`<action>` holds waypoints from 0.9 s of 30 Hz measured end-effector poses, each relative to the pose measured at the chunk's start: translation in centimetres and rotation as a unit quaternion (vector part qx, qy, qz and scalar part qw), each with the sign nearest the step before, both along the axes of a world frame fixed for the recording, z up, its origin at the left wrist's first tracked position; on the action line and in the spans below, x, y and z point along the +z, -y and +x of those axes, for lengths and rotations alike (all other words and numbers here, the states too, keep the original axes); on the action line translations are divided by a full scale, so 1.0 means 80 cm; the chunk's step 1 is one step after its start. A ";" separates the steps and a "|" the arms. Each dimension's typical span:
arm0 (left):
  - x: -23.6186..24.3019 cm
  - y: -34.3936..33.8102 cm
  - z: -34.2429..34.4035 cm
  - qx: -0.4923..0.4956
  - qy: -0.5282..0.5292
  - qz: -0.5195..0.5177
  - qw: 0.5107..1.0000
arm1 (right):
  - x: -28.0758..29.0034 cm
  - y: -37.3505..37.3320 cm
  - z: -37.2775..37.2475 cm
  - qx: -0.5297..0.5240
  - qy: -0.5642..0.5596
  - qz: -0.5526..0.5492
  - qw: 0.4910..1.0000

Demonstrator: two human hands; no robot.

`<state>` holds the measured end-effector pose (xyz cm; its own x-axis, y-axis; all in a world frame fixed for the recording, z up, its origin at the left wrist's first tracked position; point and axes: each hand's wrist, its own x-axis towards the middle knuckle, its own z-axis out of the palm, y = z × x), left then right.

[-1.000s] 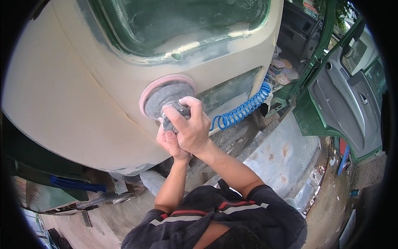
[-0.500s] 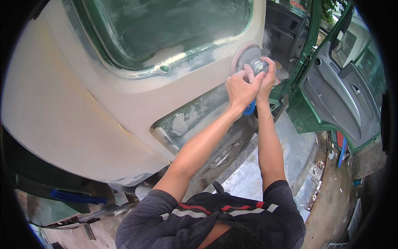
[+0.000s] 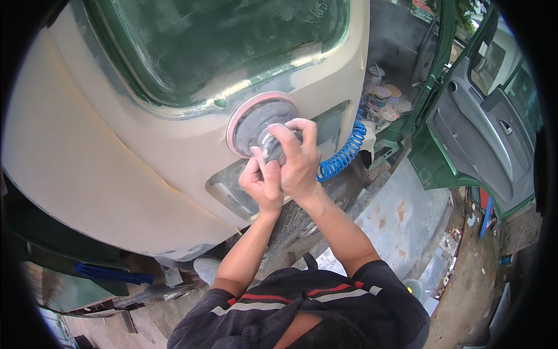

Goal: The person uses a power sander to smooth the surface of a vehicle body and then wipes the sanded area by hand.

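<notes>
A round sander [image 3: 276,113] was held in both hands at a beige panel [image 3: 145,136]

At the far left the beige panel curved away, with a raised line running down it; that line looked easy to cut through, so a light pass seemed wise there. Next came the green window [image 3: 232,46] with its patchy, pale rim, and beneath it a shallow recess [image 3: 232,189], partly hidden by the arms. The round sander sat between the two, its pink-edged pad facing the panel; whether its whole face touched could not be told. Good work here called for a flat pad, even pressure and overlapping strokes, easing off by the recess edge so as not to gouge it.

The left hand [image 3: 264,183] was curled around the lower side of the tool's body, and the right hand [image 3: 299,157] was wrapped over its other side, fingers bent; this double grasp looked steady. The blue coiled hose [image 3: 344,157] hung just right of the hands and was best kept off the pad.

Farther right, the open cab [image 3: 401,35] held a heap of round pads [image 3: 388,98], pink and tan. A round tub [image 3: 419,283] stood low by the right shoulder, partly hidden, with something greenish and yellow inside, too small to name. Rightmost, the green door [image 3: 494,134] hung open
</notes>
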<state>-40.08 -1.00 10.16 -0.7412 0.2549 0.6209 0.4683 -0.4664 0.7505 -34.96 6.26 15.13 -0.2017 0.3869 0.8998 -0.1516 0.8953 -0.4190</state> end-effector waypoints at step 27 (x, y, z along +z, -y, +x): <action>0.088 -0.172 0.051 -0.039 -0.021 -0.132 0.990 | 0.021 -0.189 0.047 -0.129 -0.042 0.001 0.991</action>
